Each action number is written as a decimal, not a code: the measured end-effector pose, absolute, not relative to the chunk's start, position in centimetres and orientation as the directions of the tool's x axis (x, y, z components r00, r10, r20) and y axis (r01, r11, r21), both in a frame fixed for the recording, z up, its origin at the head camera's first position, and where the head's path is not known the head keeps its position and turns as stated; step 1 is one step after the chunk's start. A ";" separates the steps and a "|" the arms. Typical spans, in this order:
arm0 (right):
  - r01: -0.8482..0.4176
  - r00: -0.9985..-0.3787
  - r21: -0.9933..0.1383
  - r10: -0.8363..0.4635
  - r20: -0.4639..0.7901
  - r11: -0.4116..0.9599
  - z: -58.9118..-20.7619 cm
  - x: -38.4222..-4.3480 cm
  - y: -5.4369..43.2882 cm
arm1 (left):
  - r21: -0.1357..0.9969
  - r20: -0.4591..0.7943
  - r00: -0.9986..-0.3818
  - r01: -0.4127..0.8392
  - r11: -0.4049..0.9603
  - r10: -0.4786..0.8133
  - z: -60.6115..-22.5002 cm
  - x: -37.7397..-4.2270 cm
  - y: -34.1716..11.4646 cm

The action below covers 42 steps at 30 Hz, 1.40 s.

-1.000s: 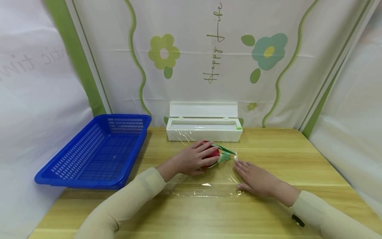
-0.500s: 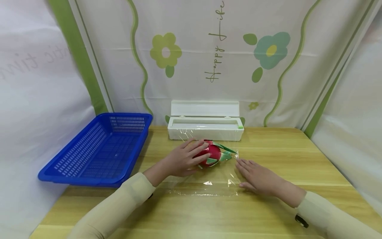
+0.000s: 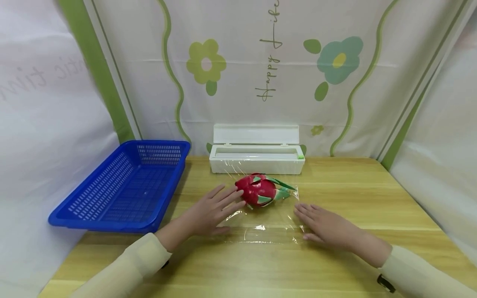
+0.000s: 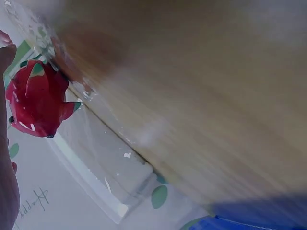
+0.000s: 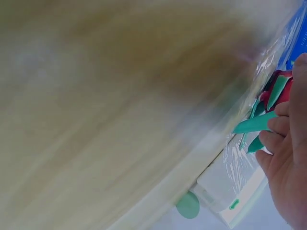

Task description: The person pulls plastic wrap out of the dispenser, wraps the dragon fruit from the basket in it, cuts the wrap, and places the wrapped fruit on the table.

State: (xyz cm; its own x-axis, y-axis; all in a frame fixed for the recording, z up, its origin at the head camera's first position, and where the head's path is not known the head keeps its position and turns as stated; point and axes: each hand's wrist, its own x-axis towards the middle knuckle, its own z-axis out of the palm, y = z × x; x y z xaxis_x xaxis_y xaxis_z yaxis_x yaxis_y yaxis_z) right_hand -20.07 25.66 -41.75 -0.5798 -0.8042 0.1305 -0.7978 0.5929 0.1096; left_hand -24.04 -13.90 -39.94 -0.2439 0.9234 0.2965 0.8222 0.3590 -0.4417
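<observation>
A red dragon fruit [image 3: 259, 190] with green scales lies on a sheet of clear cling film [image 3: 257, 231] spread over the table. Beside its left end is my left hand [image 3: 210, 212], fingers straight, their tips right at the fruit. My right hand [image 3: 328, 225] lies flat with extended fingers at the film's right edge, short of the green leaf tips. In the left wrist view the dragon fruit [image 4: 38, 98] shows beyond the hand's edge. From the right wrist, its green leaves [image 5: 254, 124] appear past my fingers. Neither hand grips anything.
Behind the fruit stands a white cling film box [image 3: 257, 165] with its lid up, the film running from it toward me. A blue plastic basket [image 3: 126, 194] sits at the left of the wooden table [image 3: 372, 198]. A printed curtain [image 3: 246, 95] hangs at the back and sides.
My left hand has come off the top of the dragon fruit and moved left and toward me, uncovering the fruit. My right hand has shifted slightly right and nearer.
</observation>
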 end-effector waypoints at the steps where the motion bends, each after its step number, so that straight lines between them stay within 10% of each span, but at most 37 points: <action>1: -0.802 -0.574 0.108 -0.809 0.129 0.587 -41.8 -20.0 25.7 | -0.432 0.308 -0.238 0.828 0.358 0.921 -40.1 -23.9 -14.2; 15: -0.868 -0.449 0.148 -0.877 0.169 0.473 -42.9 -18.9 26.3 | -0.305 0.164 -0.340 0.875 0.375 0.926 -41.6 -21.3 -17.2; 42: -0.887 -0.411 0.145 -0.892 0.188 0.439 -43.2 -18.9 25.7 | -0.306 0.074 -0.286 0.905 0.294 0.956 -43.3 -20.6 -17.8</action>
